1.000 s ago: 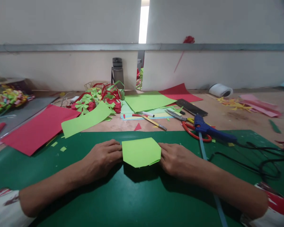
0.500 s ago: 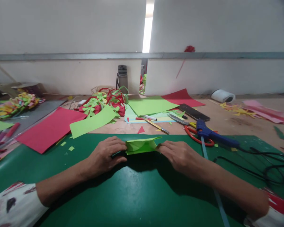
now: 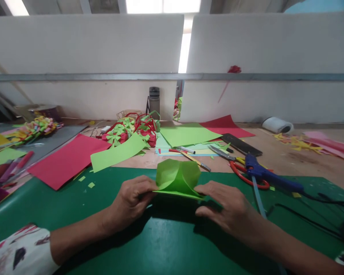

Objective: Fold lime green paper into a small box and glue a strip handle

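Note:
A folded light green paper piece (image 3: 177, 178) stands half opened on the dark green cutting mat (image 3: 166, 244), its flaps lifted. My left hand (image 3: 133, 200) pinches its left edge with closed fingers. My right hand (image 3: 225, 206) holds its right corner, fingers curled over the mat. Both forearms reach in from the bottom of the view.
Behind the mat lie a red sheet (image 3: 67, 159), green sheets (image 3: 187, 134), a pile of red and green paper flowers (image 3: 132, 128), red-handled scissors (image 3: 239, 166), a blue glue gun (image 3: 268, 173) with black cable, a craft knife (image 3: 196, 160), a phone (image 3: 240, 143) and a bottle (image 3: 154, 100).
The flat green piece was folded down to a narrow strip, and now its flaps are lifted open. The camera view tilted up and both hands shifted slightly nearer.

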A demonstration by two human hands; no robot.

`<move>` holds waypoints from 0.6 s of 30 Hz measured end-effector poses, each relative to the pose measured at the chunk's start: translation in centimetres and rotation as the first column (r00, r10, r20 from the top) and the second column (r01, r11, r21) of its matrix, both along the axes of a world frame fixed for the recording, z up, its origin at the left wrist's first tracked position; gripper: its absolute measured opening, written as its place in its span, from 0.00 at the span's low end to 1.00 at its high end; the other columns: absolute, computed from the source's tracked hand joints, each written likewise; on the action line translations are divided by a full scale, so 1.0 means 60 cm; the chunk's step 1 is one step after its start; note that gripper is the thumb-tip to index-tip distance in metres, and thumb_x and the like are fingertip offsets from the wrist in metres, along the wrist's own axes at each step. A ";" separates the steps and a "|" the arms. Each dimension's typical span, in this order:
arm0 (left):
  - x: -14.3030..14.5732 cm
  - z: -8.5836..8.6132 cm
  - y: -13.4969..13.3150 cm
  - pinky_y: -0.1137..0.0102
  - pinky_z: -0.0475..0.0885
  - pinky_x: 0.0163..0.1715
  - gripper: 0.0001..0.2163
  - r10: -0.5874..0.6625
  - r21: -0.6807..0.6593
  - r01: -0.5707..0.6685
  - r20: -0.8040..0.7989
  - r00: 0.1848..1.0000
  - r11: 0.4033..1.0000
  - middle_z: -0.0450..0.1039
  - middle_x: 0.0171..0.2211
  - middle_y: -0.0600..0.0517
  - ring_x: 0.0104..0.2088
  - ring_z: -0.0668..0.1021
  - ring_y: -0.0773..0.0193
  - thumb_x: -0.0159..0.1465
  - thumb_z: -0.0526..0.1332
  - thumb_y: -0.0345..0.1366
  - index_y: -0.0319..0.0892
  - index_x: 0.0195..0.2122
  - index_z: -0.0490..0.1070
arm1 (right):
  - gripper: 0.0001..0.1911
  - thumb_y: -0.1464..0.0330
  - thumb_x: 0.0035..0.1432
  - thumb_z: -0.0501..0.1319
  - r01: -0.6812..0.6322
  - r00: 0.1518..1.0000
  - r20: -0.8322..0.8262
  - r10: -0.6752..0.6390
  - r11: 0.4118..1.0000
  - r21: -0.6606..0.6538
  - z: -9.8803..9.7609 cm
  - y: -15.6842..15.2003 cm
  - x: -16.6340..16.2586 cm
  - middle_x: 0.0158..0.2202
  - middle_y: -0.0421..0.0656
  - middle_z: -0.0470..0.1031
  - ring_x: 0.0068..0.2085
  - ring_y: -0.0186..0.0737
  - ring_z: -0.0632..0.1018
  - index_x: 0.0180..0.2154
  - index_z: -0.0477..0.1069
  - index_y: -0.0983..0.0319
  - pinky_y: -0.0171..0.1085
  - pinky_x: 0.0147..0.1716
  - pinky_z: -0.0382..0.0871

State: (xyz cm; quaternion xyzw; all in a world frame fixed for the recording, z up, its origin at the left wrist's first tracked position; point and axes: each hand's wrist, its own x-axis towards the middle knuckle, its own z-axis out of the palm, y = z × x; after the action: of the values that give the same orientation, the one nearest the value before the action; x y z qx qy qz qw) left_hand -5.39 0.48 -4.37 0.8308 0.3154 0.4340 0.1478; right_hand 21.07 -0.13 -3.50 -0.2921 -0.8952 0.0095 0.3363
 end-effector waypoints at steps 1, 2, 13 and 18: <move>0.000 0.000 -0.002 0.75 0.70 0.29 0.07 -0.004 0.016 0.004 0.010 1.000 1.000 0.73 0.28 0.50 0.28 0.74 0.69 0.62 0.54 0.25 0.38 0.33 0.72 | 0.10 0.68 0.58 0.60 0.013 1.000 0.011 -0.013 1.000 -0.019 -0.001 0.000 -0.001 0.32 0.45 0.75 0.34 0.40 0.75 0.42 0.67 0.63 0.36 0.32 0.69; 0.001 0.000 -0.004 0.75 0.70 0.29 0.08 -0.013 0.031 0.012 0.014 1.000 0.999 0.73 0.29 0.50 0.29 0.74 0.69 0.62 0.54 0.24 0.39 0.34 0.72 | 0.06 0.69 0.58 0.58 0.027 0.999 0.023 -0.026 0.999 -0.038 -0.002 0.001 -0.002 0.30 0.44 0.74 0.31 0.39 0.75 0.39 0.68 0.63 0.35 0.30 0.68; 0.010 0.013 -0.008 0.64 0.71 0.45 0.06 0.049 -0.355 -0.022 0.067 0.997 0.934 0.70 0.47 0.45 0.46 0.74 0.57 0.53 0.64 0.26 0.42 0.30 0.76 | 0.10 0.73 0.60 0.54 0.080 0.995 -0.052 -0.086 0.991 -0.106 0.011 -0.009 -0.008 0.28 0.43 0.69 0.29 0.34 0.70 0.30 0.71 0.62 0.32 0.27 0.63; 0.019 0.019 -0.012 0.75 0.70 0.24 0.05 0.018 -0.440 0.061 0.174 0.985 0.896 0.75 0.25 0.52 0.24 0.74 0.68 0.55 0.62 0.27 0.40 0.28 0.78 | 0.07 0.75 0.56 0.58 0.042 0.975 -0.198 -0.103 0.956 -0.291 0.025 -0.022 -0.027 0.27 0.40 0.68 0.30 0.34 0.70 0.36 0.73 0.60 0.32 0.28 0.64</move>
State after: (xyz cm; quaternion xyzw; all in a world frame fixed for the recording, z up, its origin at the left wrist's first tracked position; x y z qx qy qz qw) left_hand -4.27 -0.25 -3.21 0.7376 0.3827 0.4196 0.3651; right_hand 19.44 -1.42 -2.02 -0.3676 -0.8323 0.1570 0.3840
